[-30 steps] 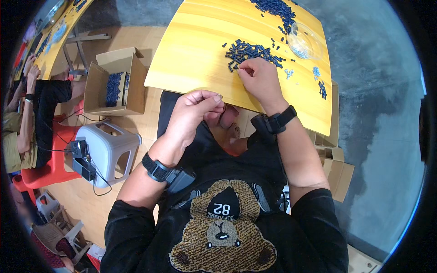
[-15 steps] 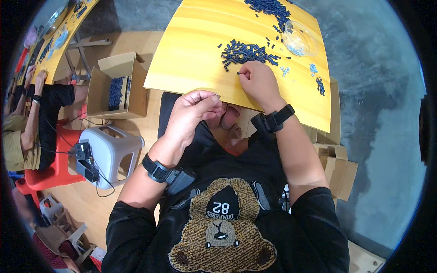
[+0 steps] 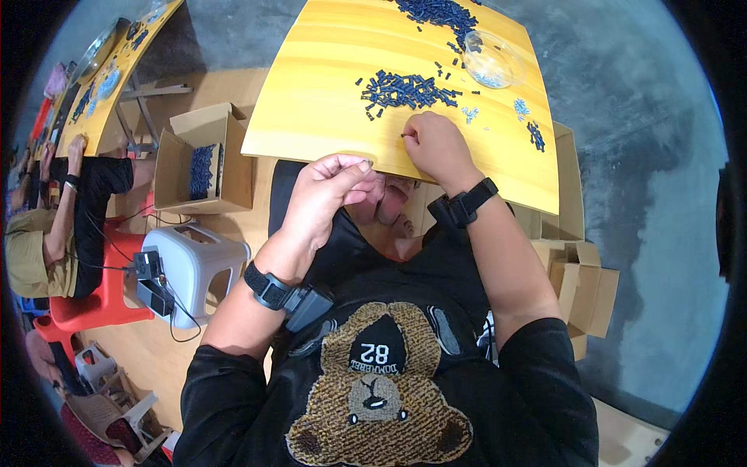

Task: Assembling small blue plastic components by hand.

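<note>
My right hand (image 3: pixel 440 148) is closed in a pinch over the near edge of the yellow table (image 3: pixel 311 93). A small black piece (image 3: pixel 404 136) pokes out between its fingertips. To the left and a little lower, my left hand (image 3: pixel 323 194) holds thumb and forefinger together just off the table edge. Whatever sits in that pinch is too small to make out. Beyond my right hand lies a loose pile of small black pieces (image 3: pixel 408 91). Small clear pieces (image 3: pixel 470 114) lie right of that pile.
A clear bowl (image 3: pixel 492 58) stands on the right, near a larger black pile (image 3: pixel 440 15). An open carton (image 3: pixel 233 167) holding dark pieces stands on the floor at left, by a grey stool (image 3: pixel 191 257). Another person (image 3: pixel 58 218) works at a second table.
My right hand has drawn back from the black pile toward the table edge and my left hand, carrying the small black piece. The left hand keeps its pinch. The view has shifted slightly.
</note>
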